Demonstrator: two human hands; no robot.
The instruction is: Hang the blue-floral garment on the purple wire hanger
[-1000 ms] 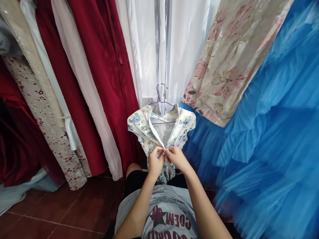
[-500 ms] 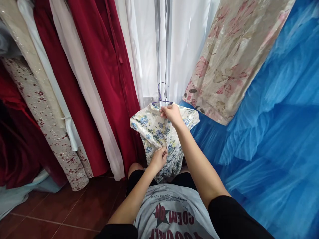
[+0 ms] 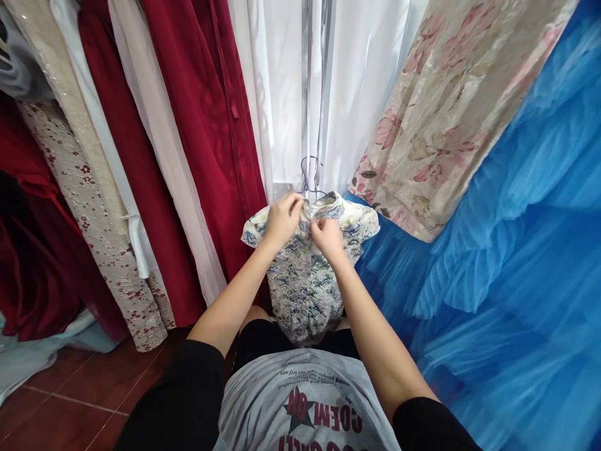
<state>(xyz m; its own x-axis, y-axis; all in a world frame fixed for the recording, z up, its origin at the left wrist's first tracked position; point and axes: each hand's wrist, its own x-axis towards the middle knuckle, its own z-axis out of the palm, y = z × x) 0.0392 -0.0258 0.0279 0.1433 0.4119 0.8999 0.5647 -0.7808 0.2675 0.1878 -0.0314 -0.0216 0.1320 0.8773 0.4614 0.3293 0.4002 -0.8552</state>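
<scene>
A short-sleeved floral blouse (image 3: pixel 303 288), cream with blue and green flowers, hangs in front of me on a thin purple hanger (image 3: pixel 307 178). Both my hands are at its neckline. My left hand (image 3: pixel 284 219) pinches the collar edge on the left side of the front opening. Close beside it, my right hand (image 3: pixel 327 237) has its fingers closed on the other edge of the opening, just below the collar. The fabric between the hands is slightly blurred. The blouse's lower end hangs down between my knees.
Dark red dresses (image 3: pixel 206 113) and a beige flowered one (image 3: pixel 94 232) hang on the left. White fabric (image 3: pixel 282 94) hangs behind the hanger. To the right are a pink-flowered beige garment (image 3: pixel 436 138) and a full blue tulle skirt (image 3: pixel 507 282). Red-brown floor tiles (image 3: pixel 79 388) show at lower left.
My left hand has risen from the blouse's middle to its collar. My right hand has dropped slightly from the neckline. The collar now stands opened and lifted.
</scene>
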